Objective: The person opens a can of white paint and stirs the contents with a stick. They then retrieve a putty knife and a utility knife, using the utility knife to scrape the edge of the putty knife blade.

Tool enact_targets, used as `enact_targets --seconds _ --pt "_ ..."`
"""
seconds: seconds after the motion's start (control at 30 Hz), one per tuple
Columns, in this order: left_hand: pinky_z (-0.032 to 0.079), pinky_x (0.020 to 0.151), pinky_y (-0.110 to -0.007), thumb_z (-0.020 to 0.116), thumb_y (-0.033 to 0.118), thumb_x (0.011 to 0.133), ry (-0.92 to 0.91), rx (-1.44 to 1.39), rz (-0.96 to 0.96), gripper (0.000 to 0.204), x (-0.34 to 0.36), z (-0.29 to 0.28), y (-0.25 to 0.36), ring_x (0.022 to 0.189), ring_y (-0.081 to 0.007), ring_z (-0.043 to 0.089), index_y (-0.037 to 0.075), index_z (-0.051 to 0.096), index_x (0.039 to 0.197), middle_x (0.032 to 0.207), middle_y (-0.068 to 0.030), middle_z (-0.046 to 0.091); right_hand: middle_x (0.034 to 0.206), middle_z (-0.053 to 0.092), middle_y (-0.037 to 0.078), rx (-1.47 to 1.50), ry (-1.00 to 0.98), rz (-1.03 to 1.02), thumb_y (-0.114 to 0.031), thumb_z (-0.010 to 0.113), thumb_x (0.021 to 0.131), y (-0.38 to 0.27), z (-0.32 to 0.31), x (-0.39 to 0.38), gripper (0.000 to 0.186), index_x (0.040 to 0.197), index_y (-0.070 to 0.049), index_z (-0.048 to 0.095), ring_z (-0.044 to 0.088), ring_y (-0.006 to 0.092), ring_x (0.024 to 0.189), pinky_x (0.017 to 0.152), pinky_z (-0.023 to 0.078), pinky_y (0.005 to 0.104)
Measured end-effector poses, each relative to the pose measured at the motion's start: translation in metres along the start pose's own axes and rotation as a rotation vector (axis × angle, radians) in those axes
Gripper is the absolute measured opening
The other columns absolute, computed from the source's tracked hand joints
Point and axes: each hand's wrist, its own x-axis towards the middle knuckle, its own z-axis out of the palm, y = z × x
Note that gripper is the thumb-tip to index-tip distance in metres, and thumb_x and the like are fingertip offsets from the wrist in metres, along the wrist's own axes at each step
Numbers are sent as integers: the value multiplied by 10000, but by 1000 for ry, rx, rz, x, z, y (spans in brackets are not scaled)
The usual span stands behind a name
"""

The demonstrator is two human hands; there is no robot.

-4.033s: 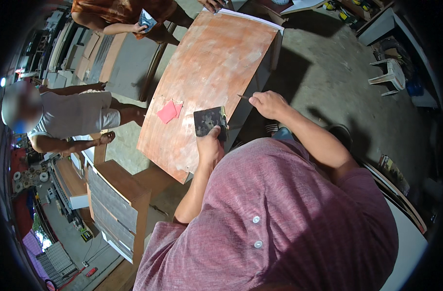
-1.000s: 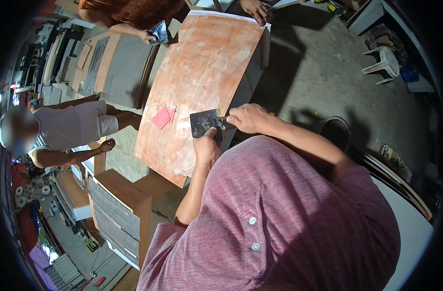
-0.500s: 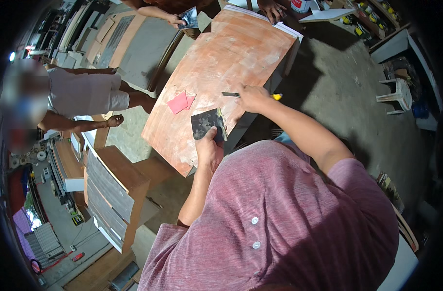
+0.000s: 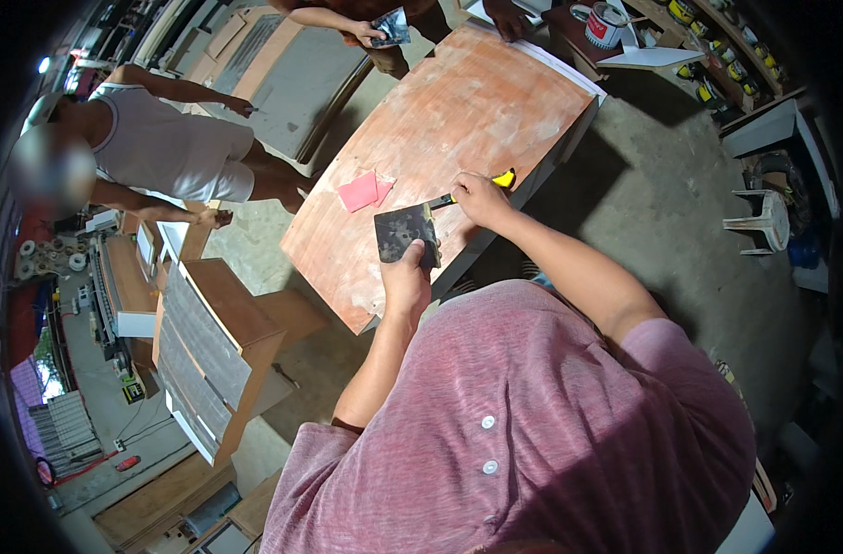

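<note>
My left hand [image 4: 406,286] grips a dark square putty board [image 4: 401,233], thumb on its stained face and fingers beneath. Pale paste lines the board's right edge. In my right hand [image 4: 481,199] is a putty knife [image 4: 504,178] with a yellow and black handle. Its dark blade reaches the upper right corner of the board; whether they touch I cannot tell. Both hands are over the near part of a wooden panel [image 4: 477,102] smeared with whitish patches. Pink sandpaper pieces [image 4: 358,192] lie on the panel, left of the knife.
A co-worker in white [image 4: 177,138] stands at left. Another person's hand [image 4: 366,33] holds a dark sheet beyond the panel. A paint can [image 4: 606,25] stands far right, near shelves of cans. A wooden cabinet piece [image 4: 214,342] is at lower left, a white stool [image 4: 761,223] at right.
My right hand has turned and brought the knife blade down to the board's edge. The view has shifted slightly. The co-worker in white has moved an arm.
</note>
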Motion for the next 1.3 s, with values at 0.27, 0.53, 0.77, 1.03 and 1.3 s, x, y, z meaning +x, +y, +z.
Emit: enact_targets --seconds 0.27,0.53,0.77,1.03,1.3 --pt "470 600 -304 551 -1 907 -129 487 168 71 6 44 -21 684 -141 589 -19 608 946 790 -50 627 670 586 30 627 -147 277 -104 662 925 -30 -38 -25 154 833 -16 575 551 83 564 511 456 250" --pt "438 570 -312 593 33 901 -229 822 284 76 11 71 -49 626 -136 549 -37 623 896 716 -60 616 624 558 4 780 -222 539 -135 624 946 -23 -97 -35 171 836 -6 635 546 93 530 481 440 245" --pt "456 604 -349 619 40 882 -215 941 357 125 -5 107 -64 637 -197 568 -34 614 983 723 -118 617 627 603 55 388 -250 397 -100 591 907 -9 -140 -42 150 817 -1 657 574 123 555 506 450 304" --pt "484 723 -424 620 10 838 -229 1030 416 258 -21 132 -81 790 -363 614 -35 619 1091 883 -219 632 648 620 67 291 -197 255 -22 560 848 10 -164 -55 115 822 9 668 553 130 577 541 443 319" --pt "476 778 -465 600 -17 806 -292 1183 563 364 -29 140 -80 889 -420 595 -10 611 1170 944 -229 603 759 688 173 98 -128 158 -131 611 877 7 -172 -61 169 869 22 683 647 233 681 645 496 379"
